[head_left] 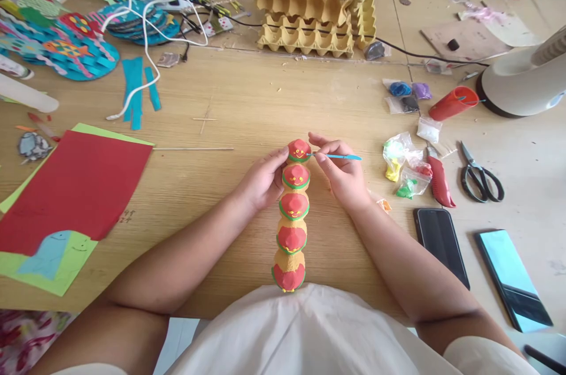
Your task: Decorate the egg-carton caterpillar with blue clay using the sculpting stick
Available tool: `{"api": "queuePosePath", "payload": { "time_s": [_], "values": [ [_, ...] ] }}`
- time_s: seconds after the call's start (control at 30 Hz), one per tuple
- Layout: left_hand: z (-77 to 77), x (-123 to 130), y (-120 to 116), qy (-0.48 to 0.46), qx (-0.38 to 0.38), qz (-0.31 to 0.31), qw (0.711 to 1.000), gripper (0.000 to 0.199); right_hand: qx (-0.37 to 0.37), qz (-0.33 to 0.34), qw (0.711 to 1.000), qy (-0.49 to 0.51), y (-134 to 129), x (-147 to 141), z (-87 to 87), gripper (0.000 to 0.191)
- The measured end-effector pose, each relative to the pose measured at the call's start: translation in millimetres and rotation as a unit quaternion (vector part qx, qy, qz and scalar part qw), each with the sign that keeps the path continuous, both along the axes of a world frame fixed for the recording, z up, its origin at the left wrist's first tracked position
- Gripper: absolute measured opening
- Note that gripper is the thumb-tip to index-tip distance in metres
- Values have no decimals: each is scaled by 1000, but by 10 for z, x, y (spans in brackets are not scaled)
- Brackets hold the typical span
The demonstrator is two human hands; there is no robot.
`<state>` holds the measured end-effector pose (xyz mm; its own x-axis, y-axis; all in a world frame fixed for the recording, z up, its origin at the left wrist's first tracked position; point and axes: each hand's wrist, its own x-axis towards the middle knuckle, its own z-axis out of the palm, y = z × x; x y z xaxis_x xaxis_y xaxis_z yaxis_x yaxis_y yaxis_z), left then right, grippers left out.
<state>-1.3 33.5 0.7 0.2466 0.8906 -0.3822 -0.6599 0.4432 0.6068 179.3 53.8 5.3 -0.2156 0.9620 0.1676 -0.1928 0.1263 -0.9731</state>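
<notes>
A strip of egg carton cups runs from the middle of the table toward my body. Its bumps are covered in red clay with green rims and small yellow face details. My left hand grips the far end of the strip from the left side, thumb near the top cup. In my right hand a thin blue modelling tool is pinched, its tip at the right side of the farthest red face. Bags of coloured clay lie to the right of that hand.
Scissors, a red-handled cutter and two phones lie at the right. Red paper is at the left. Stacked egg cartons stand at the back. A red cup lies near a white lamp base.
</notes>
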Motion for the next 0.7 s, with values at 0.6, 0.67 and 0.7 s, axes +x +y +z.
{"api": "queuePosePath", "payload": {
  "time_s": [0.6,0.67,0.7],
  "values": [
    [118,59,-12,9,7,8,1000,20,-26,22,999,36,-10,-21,-14,21],
    [118,56,-13,10,4,8,1000,20,-29,20,999,29,-12,-24,-10,24],
    [116,53,-13,9,2,7,1000,20,-31,19,999,27,-12,-26,-8,25]
  ]
}}
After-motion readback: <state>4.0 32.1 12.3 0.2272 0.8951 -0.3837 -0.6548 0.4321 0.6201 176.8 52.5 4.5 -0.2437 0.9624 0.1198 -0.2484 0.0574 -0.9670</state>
